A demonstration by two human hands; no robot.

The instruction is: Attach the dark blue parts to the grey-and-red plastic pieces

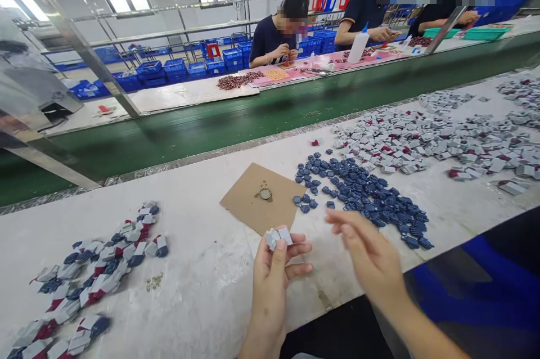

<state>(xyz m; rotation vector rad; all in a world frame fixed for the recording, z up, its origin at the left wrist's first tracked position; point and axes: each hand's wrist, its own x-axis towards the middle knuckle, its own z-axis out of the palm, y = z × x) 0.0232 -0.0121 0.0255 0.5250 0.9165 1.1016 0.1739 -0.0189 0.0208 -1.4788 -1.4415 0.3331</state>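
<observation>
because the thumb of the left hand (270, 272) covers a part, i cannot tell if the grey block (272, 237) is one piece or two; the pile of grey and red pieces (405, 139) is cut off at right. the brown cardboard (240, 201) is flat, the blue pieces (363, 193) small and blocky. the left hand, half curled, pinches the grey block near the cardboard; the right hand (373, 255), loosely open beside the blue pieces, holds nothing visible.
</observation>
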